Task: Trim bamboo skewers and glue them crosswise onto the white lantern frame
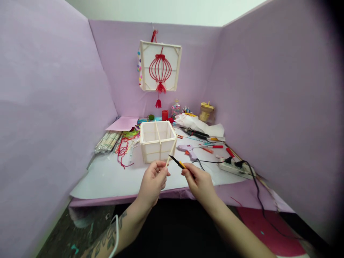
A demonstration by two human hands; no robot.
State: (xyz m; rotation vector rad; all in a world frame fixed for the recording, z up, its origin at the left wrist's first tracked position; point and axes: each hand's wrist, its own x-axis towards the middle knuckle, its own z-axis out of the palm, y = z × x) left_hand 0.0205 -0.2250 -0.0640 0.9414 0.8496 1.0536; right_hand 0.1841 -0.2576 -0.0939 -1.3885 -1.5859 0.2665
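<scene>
Between the thumb and fingers of my left hand (153, 181) is a thin pale wooden stick (172, 152), slanting up and to the right. My right hand (199, 181) is closed around a craft knife (180, 164) with a yellow and black handle. The dark blade tip points left and lies close to the stick; whether it touches, I cannot tell. Just beyond my hands stands a white box-shaped lantern frame (152, 147) with wooden edges, its top open and a stick laid across it. The stick's upper end overlaps the frame's right corner in view.
A finished-looking lantern (160, 68) with red decoration hangs above the table. Right of the frame lie a lilac glue gun (188, 150), black pliers (195, 133) and a power strip (236, 167) with black cords. On the left are bundled sticks (108, 141) and red yarn (123, 152).
</scene>
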